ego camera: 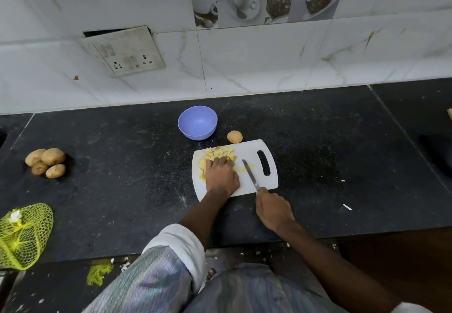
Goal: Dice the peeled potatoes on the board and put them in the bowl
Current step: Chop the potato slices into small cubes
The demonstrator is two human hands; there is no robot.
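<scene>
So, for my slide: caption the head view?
Left hand gathers diced potato on the board; right hand holds knife.

1. Soft, even, rather dim indoor light; shadows are faint.
2. The speckled black stone bench [318,156] shows a dull sheen, without hard glare.
3. Wide-angle distortion bends the white marble-patterned wall tiles [244,63] towards the edges.
4. The corners look soft and darker.

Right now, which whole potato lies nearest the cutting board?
The lone potato just beyond the cutting board, beside the purple bowl; the other four potatoes sit clustered far left.
</scene>
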